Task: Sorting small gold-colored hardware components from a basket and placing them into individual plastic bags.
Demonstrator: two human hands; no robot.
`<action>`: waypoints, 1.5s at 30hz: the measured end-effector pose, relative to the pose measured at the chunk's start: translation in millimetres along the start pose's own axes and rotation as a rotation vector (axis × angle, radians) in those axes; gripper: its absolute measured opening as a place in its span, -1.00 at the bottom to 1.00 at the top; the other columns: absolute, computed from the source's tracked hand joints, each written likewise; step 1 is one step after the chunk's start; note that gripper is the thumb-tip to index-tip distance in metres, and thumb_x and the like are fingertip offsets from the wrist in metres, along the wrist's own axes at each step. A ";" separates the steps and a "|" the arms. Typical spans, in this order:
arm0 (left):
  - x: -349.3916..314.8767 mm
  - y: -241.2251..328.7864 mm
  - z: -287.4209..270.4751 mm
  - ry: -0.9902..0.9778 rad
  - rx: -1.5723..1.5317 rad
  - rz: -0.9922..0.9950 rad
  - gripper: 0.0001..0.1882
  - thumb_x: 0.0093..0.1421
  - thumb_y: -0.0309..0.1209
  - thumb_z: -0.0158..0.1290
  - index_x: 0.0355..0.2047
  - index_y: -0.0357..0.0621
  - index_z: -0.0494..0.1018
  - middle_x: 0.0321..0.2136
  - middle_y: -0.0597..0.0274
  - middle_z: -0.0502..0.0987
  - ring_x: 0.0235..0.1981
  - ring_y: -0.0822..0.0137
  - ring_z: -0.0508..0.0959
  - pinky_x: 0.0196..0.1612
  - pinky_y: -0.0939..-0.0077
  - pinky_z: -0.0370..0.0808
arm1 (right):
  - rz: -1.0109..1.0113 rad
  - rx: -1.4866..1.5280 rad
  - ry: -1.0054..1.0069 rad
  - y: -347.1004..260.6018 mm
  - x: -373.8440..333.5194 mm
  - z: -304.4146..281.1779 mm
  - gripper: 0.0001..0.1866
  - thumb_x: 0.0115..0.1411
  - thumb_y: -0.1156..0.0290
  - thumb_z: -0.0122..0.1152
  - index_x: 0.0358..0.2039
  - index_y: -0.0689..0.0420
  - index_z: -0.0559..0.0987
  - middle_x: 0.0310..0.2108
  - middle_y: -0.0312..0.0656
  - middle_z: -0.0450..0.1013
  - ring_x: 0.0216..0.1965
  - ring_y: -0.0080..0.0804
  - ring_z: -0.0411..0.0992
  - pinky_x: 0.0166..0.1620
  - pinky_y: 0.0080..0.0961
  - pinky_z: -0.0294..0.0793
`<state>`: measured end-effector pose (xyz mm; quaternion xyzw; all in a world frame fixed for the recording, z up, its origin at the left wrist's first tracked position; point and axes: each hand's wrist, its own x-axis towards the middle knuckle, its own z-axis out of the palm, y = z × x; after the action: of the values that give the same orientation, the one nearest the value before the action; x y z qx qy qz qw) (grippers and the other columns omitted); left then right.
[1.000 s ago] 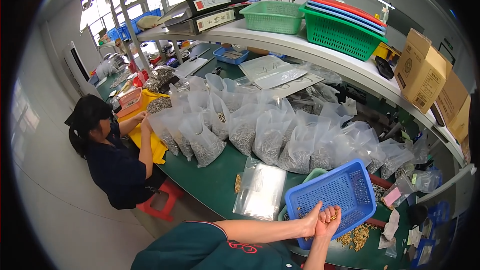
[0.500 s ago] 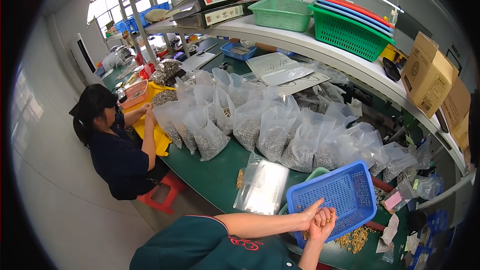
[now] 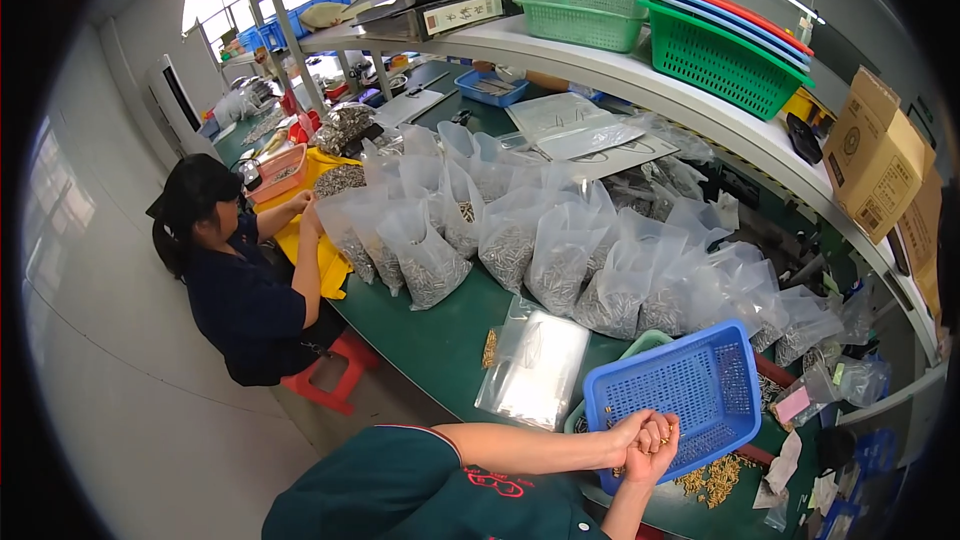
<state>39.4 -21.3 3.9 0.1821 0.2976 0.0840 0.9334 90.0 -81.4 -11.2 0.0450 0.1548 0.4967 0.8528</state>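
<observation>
My left hand and my right hand are closed together over the near edge of a blue plastic basket. A few small brass-coloured pieces show between the fingers, too small to tell their exact kind. The left fingers lie curled against the right hand, which is cupped from below. The basket sits tilted on top of a green basket, and its perforated floor is mostly bare. Just right of my hands, a loose heap of brass-coloured pieces lies on the green tabletop.
Clear bags filled with small metal parts stand in rows behind the basket. Flat empty plastic bags lie to its left. At the far left a co-worker sits on a red stool. A shelf with baskets, binders and cartons runs above.
My left thumb and fingers, raised and more spread before, have folded down against the right hand. The whole view has shifted slightly. The basket stays in place.
</observation>
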 end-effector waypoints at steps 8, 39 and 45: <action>1.3 -2.8 -3.5 0.053 -0.004 0.021 -0.59 0.19 -0.31 -0.41 -0.68 -0.13 0.33 -0.82 0.30 0.30 -0.85 0.51 0.20 -0.79 0.66 0.10 | 0.034 -0.005 -0.025 -0.4 2.6 -4.2 -0.78 0.20 0.35 -0.20 -0.45 0.18 0.39 -0.72 -0.37 0.10 -0.81 -0.69 -0.09 -0.75 -0.72 -0.14; -10.3 4.4 -35.1 -0.007 -0.005 -0.112 -0.54 0.21 -0.21 -0.33 -0.04 -0.34 0.17 0.01 0.02 0.22 0.06 0.22 0.22 0.12 0.32 0.14 | -0.099 -0.036 0.670 -39.6 -7.7 -10.2 -0.80 0.19 0.39 -0.27 -0.42 0.21 0.34 -0.46 -0.09 0.35 -0.42 -0.30 0.34 -0.32 -0.39 0.43; -8.1 -2.4 -28.6 -0.003 0.003 -0.118 -0.54 0.22 -0.22 -0.35 -0.03 -0.35 0.17 0.00 0.00 0.24 0.06 0.22 0.23 0.13 0.34 0.13 | -0.114 -0.051 0.613 -48.8 -16.2 -13.6 -0.81 0.20 0.38 -0.24 -0.40 0.19 0.35 -0.49 -0.15 0.35 -0.45 -0.35 0.35 -0.35 -0.43 0.43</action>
<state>16.2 -17.3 -14.4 0.1657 0.3066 0.0284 0.9369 119.1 -120.9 -31.7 -0.1368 0.3945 0.4423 0.7938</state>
